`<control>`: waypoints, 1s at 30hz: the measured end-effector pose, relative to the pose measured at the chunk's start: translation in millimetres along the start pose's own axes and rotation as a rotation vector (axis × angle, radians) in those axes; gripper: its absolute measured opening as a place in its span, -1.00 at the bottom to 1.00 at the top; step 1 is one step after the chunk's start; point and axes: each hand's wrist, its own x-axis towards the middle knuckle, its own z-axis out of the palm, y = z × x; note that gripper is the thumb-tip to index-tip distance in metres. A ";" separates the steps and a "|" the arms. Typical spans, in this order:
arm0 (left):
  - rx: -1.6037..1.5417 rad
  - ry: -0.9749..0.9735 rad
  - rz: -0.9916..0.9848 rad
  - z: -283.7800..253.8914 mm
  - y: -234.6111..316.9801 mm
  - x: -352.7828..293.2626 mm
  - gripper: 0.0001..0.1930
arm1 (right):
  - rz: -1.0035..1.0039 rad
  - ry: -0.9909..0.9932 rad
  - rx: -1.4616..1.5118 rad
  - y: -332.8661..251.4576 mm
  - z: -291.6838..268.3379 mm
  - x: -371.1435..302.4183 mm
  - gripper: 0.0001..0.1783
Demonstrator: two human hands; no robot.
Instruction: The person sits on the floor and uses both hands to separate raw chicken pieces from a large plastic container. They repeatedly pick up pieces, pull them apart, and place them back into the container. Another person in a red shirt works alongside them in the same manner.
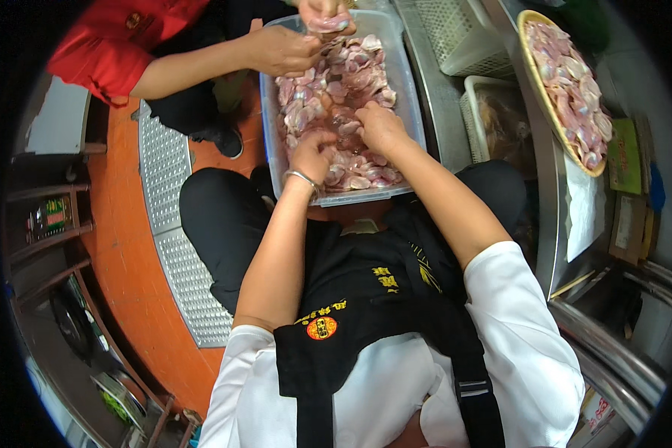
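Observation:
A clear plastic tub [417, 138] holds many raw gizzards [300, 113], pink with a pale bluish sheen, in reddish liquid. On its near left side is my left hand [313, 158], a bangle on its wrist, fingers curled down among the meat; what they hold is hidden. From the right comes my right hand [384, 128], its fingers closed around a gizzard [349, 128] near the middle of the tub. At the far edge, a co-worker's left hand [325, 10] and right hand [287, 51] handle another gizzard [328, 24] above the tub.
A round basket [532, 71] heaped with gizzards stands on the steel counter at right. Pale perforated crates [455, 37] sit beside the tub. Left are a metal floor grate [190, 276], orange floor and shelves [89, 299]. The co-worker in red [134, 37] sits close at far left.

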 end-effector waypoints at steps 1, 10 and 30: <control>0.098 -0.111 0.012 2.7 3.2 -4.8 -0.73 | -0.020 0.011 0.042 3.3 0.4 -3.6 -0.75; 0.729 -0.569 -0.195 37.4 -14.1 19.9 -0.72 | -0.171 0.286 0.225 19.1 -134.8 -38.8 -0.77; -0.999 -0.271 -0.427 -28.4 54.8 -6.9 -0.82 | -0.096 0.192 0.750 19.9 -123.2 -85.8 -0.64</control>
